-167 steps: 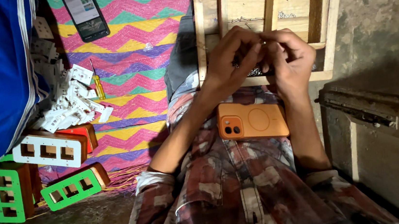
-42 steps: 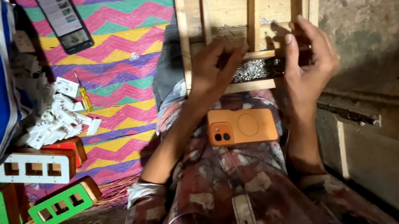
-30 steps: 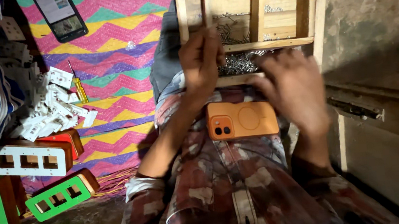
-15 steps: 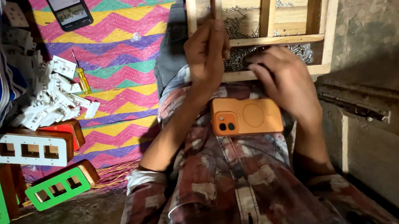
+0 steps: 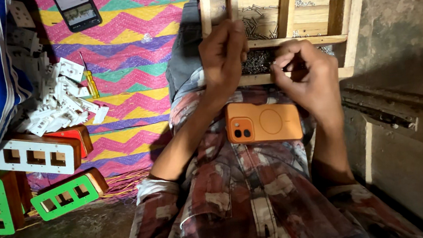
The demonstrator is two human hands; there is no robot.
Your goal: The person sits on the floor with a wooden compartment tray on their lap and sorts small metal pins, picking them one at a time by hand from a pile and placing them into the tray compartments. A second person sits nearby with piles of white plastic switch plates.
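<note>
A patterned shirt (image 5: 250, 198) in dark red, brown and cream patches is worn, with sleeves rolled up above the elbows (a pale cuff edge is seen at the left one). Grey trousers (image 5: 184, 49) are seen farther off. Both forearms and hands are bare.

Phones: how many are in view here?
2. An orange-cased phone lies on the person's lap below both hands; a dark phone lies on the zigzag mat, top left. Others may be hidden.

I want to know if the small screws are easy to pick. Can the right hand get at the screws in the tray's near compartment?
Probably yes: the right hand sits at the screws in the open-topped tray, with nothing covering them.
</note>
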